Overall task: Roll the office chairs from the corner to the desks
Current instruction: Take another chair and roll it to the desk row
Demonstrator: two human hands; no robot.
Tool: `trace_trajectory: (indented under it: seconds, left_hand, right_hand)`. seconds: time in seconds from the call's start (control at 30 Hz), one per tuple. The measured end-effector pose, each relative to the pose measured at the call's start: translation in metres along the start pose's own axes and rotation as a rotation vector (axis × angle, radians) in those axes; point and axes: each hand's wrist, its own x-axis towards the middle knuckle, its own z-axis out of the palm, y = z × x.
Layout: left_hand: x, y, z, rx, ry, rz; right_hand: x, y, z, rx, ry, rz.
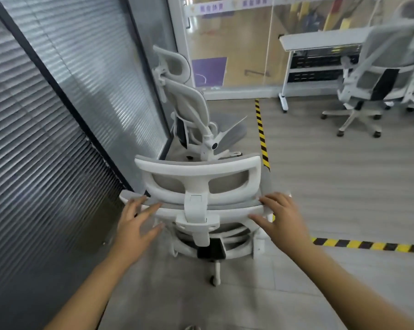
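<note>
Both bare forearms reach forward from the bottom. The left hand (133, 221) has its fingers spread wide and straight, tips right at the left end of the backrest's top rail. It's blurry, so I can't tell if they're actually touching. The right hand (281, 220) is also spread, not clamped: fingers laid along the right end of that same rail, thumb sticking out lower down. Nothing is pinched or wrapped by either hand.

The thing they're on is a white-framed office chair with grey mesh back and headrest (199, 210). We see it from behind, upright on the grey plank floor (320, 175), just beside the slatted grey window blinds (58, 115) on the left. One caster and a base leg show underneath.

Right behind it, tucked into the floor's corner where the blinds meet the glass partition wall (237, 44), sits a second white and grey mesh chair (189, 103). It's turned sideways, with its headrest up against the dark frame.

A strip of yellow and black hazard tape (260, 129) runs along the floor from the glass wall toward us, just right of both chairs, then a second strip goes off to the right edge.

Well apart, at the far right by the glass, there's a white rectangular desk on slim legs (320, 39) with a third white mesh chair (377, 75) parked just beside it.
</note>
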Motion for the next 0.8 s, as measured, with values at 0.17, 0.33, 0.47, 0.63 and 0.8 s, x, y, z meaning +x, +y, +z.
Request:
trace_trajectory:
  seconds: [0.17, 0.33, 0.47, 0.63, 0.8]
  left_hand:
    - [-0.002, 0.029, 0.019, -0.251, 0.065, 0.017]
    - [-0.002, 0.046, 0.052, -0.256, -0.004, 0.145]
    - [0.014, 0.062, 0.071, -0.215, -0.029, 0.264]
    - [0.053, 0.076, 0.095, -0.303, -0.139, 0.318]
    - [0.11, 0.101, 0.133, -0.308, -0.236, 0.41]
  right_hand:
    - [-0.048, 0.001, -0.027, -0.074, 0.111, 0.005]
    - [-0.087, 0.008, -0.048, -0.121, 0.213, 0.192]
    - [-0.104, 0.011, -0.053, -0.187, 0.311, 0.322]
    - [-0.113, 0.014, -0.055, -0.237, 0.395, 0.448]
    - [-0.093, 0.033, -0.066, -0.245, 0.431, 0.579]
